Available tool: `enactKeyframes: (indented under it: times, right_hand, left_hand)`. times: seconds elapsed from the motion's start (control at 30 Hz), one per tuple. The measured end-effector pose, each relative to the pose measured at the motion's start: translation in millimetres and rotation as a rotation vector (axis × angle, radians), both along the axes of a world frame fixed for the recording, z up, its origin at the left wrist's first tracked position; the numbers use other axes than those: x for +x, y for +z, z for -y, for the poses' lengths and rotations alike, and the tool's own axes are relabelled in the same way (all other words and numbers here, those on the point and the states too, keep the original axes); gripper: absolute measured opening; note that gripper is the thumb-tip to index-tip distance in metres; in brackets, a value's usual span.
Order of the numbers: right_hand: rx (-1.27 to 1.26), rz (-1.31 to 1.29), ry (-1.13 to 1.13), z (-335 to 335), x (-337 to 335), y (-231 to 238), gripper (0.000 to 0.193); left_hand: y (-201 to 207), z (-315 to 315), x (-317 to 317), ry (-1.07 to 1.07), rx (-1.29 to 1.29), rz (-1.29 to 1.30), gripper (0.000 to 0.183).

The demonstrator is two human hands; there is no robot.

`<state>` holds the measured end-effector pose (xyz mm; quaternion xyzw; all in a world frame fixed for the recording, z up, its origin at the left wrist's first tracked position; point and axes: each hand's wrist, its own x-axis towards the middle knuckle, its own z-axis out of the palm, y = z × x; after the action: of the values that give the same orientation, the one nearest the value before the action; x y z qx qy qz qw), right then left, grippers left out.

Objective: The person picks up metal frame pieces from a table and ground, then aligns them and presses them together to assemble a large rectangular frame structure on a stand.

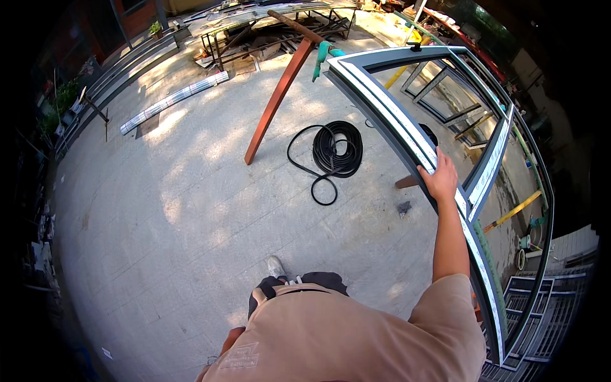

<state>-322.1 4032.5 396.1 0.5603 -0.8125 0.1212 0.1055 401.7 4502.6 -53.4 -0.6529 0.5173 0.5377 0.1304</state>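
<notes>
My right hand [442,178] grips the near rail of a large window frame [394,121], thumb on the near side and fingers over the top. The frame is grey metal with white film strips and slants along my right side. Inside it sits a smaller inner frame [490,159]. A reddish-brown metal leg [280,102] and a rusty bar [294,27] with green cloth [321,58] on it stand at the frame's far end. Of my left arm only a small patch of skin shows beside my shirt; the left hand is out of sight.
A coil of black rubber strip [337,149] lies on the paved floor [159,254] ahead. A wrapped bundle of long profiles [175,102] lies farther left, near steps [133,63]. A rack of metal scraps [273,41] stands at the back. Stacked barred frames [547,305] are at lower right.
</notes>
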Motion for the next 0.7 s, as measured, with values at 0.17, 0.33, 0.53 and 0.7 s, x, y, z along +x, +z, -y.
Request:
enactKeyframes:
  times: [0.17, 0.33, 0.53, 0.7]
  right_hand:
    - [0.011, -0.044, -0.057, -7, 1, 4, 0.088]
    - [0.021, -0.018, -0.073, 1, 10, 7, 0.087]
    - [0.037, -0.013, -0.096, -2, 11, 10, 0.09]
    - [0.044, 0.027, -0.13, 0, 13, 9, 0.094]
  left_hand:
    - [46, 173, 62, 1.067, 0.194, -0.036, 0.021]
    - [71, 349, 78, 1.114, -0.116, -0.282, 0.04]
    - [78, 487, 3, 0.893, -0.133, -0.347, 0.047]
    - [105, 518, -53, 0.394, -0.044, -0.259, 0.044]
